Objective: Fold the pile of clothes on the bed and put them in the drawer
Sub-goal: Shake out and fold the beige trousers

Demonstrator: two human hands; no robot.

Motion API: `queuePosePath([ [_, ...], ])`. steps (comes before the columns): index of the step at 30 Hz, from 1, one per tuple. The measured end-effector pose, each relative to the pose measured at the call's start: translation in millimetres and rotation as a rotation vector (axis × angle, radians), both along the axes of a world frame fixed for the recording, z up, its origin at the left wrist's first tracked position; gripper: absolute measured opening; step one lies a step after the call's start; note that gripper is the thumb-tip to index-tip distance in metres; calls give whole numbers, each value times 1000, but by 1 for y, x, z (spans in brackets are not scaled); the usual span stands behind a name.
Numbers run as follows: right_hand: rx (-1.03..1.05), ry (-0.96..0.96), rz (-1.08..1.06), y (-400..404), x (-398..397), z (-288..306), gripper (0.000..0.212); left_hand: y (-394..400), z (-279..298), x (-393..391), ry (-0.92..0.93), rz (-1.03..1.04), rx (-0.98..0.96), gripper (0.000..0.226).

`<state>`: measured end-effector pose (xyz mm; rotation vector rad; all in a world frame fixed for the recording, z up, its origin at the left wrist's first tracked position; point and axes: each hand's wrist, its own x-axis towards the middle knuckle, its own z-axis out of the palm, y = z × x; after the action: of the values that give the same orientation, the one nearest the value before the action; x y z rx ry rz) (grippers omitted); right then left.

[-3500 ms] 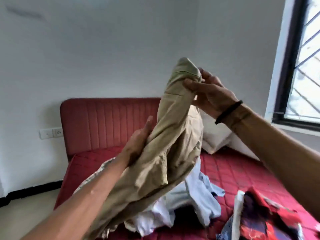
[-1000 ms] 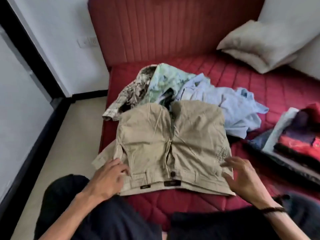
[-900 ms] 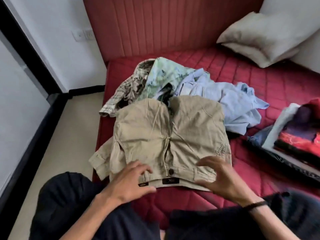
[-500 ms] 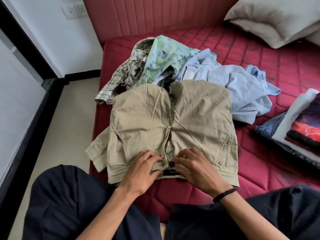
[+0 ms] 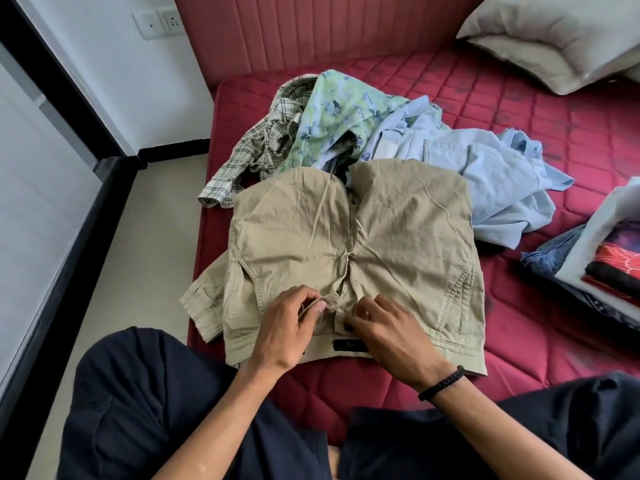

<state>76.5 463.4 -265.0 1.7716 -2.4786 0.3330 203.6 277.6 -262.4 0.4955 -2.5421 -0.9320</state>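
Khaki trousers lie spread on the red mattress with the waistband toward me and the fly open. My left hand pinches the left flap of the waistband at the fly. My right hand pinches the right side of the waistband beside the dark button. Behind the trousers lies a loose pile: a plaid shirt, a green floral shirt and a light blue shirt.
A stack of folded clothes sits at the right edge of the bed. A grey pillow leans at the back right against the red headboard. The floor drops off left of the mattress. My dark-trousered knees fill the foreground.
The trousers went from held up in the air to laid flat on the bed. My hands moved from the waistband's outer corners to the middle and took hold of the fly flaps.
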Motion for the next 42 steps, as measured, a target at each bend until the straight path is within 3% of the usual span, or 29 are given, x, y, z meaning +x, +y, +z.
queuePosePath([
  [4,-57,-22,41,-2,1,1,21,11,-4,2,-32,-96,-126,14],
  [9,-180,-151,106,2,12,4,19,13,-12,3,-40,-150,-125,15],
  [15,-38,-231,77,2,11,4,22,13,-21,1,-102,-172,-73,9],
  [17,13,-259,89,2,9,8,30,12,-21,-1,-85,-139,31,6],
  [22,18,-328,91,4,0,12,32,3,-16,-4,-70,-46,511,11],
  [28,-131,-436,33,11,-1,6,42,-1,-23,-2,-68,-51,574,13],
  [33,-187,-224,79,7,2,-2,19,2,-25,-3,-89,-74,515,13],
  [37,-228,-29,164,3,8,-7,19,2,-24,-4,-80,-82,526,19],
  [42,-333,58,213,4,12,-9,23,4,-26,-5,-82,-101,566,13],
])
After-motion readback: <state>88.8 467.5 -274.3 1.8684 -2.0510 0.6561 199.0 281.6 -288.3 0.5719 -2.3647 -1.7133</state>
